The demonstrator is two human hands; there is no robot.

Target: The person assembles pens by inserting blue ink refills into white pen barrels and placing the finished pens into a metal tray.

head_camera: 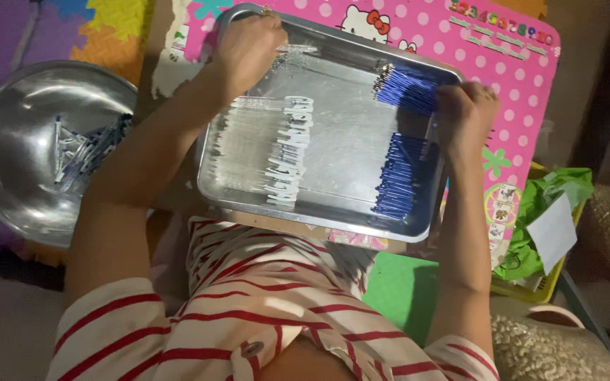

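Pink dotted tabletop (531, 77): carries the metal tray, cartoon print along its far edge.

Metal tray (347, 152): rectangular, shiny, lying across the tabletop in front of the person. Holds clear tubes on its left half and blue pieces on its right half.

Steel bowl (8, 152): round, on the floor mat to the left, well apart from the tray. A small heap of blue-and-clear pens (86, 148) lies inside.

Green bag (548, 201): crumpled, in a yellow basket at the right, a white paper slip on it.

Clear tubes (248, 152): laid side by side in a row, white ends (287, 152) toward the tray's middle.

Blue pieces (398, 176): two bundles, one near the tray's front right, one (405, 88) at the far right corner.

Left hand (247, 49): fingers curled closed at the tray's far left corner, over a few clear tubes.

Right hand (469, 113): fingers closed, touching the far blue bundle; whether they grip it cannot be told.
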